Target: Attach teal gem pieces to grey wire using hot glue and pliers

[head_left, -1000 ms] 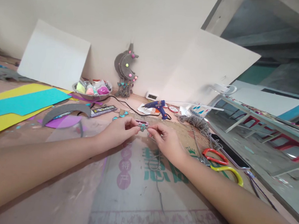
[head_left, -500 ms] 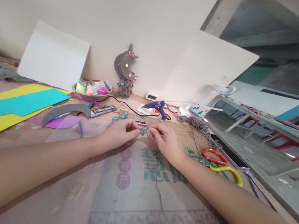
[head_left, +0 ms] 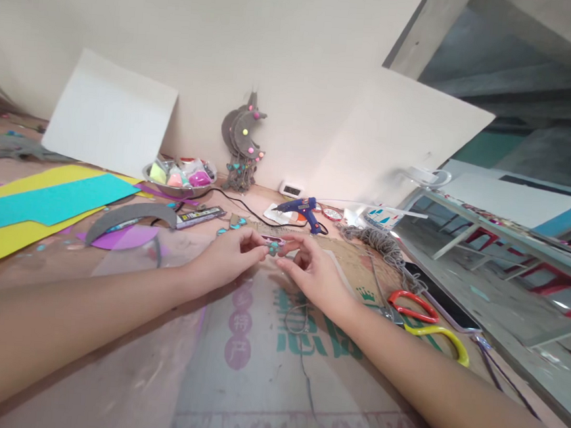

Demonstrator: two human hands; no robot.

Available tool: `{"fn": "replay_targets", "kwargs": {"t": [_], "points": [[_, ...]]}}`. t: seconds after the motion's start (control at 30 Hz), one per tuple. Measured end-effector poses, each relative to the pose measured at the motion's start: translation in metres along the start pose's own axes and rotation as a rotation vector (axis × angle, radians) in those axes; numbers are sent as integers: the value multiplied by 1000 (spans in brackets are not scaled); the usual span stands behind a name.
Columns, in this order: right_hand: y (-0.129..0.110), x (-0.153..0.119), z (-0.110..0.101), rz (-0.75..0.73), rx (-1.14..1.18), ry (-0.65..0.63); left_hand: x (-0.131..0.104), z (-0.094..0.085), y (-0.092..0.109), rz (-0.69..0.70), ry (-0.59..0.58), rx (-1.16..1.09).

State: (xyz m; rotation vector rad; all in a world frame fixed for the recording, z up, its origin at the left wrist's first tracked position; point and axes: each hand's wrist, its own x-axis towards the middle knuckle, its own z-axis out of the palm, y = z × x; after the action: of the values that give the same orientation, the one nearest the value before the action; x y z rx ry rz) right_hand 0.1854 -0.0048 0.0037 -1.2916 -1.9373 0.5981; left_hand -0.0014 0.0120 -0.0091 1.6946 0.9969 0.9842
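My left hand (head_left: pixel 233 255) pinches a small teal-and-grey piece (head_left: pixel 273 247) between thumb and fingertips, out over the plastic-covered tabletop. It looks like a little flower-shaped ornament, too small to make out fully. My right hand (head_left: pixel 313 269) is close on the other side of it, thumb and forefinger parted, its fingertips at or very near the piece's edge. A thin grey thread (head_left: pixel 308 380) lies on the plastic sheet (head_left: pixel 251 396) below my hands. Just behind the ornament is a pink-handled tool (head_left: pixel 273 239), partly covered by my fingers.
A blue glue gun (head_left: pixel 303 210) stands beyond my hands. Scissors (head_left: pixel 414 308), a grey yarn bundle (head_left: pixel 377 243) and a phone (head_left: pixel 440 295) lie right. Leftward are a grey felt crescent (head_left: pixel 130 213), coloured sheets (head_left: pixel 54 199) and a bowl (head_left: pixel 179 189). A moon ornament (head_left: pixel 245 135) hangs behind.
My right thumb and forefinger have come apart from their pinch and spread beside the piece. My left hand keeps its pinch. The whole view has shifted slightly.
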Motion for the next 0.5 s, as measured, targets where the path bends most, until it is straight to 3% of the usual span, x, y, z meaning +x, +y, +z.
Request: {"fn": "replay_targets", "kwargs": {"t": [0.23,0.33,0.5], "points": [[2,6,-8,55,-78,-92,-2,-1,8,18,42,46],[1,14,-28,90,-197,-220,0,-2,5,53,92,40],[3,29,-78,173,-278,-418,4,-4,-2,94,158,12]]}}
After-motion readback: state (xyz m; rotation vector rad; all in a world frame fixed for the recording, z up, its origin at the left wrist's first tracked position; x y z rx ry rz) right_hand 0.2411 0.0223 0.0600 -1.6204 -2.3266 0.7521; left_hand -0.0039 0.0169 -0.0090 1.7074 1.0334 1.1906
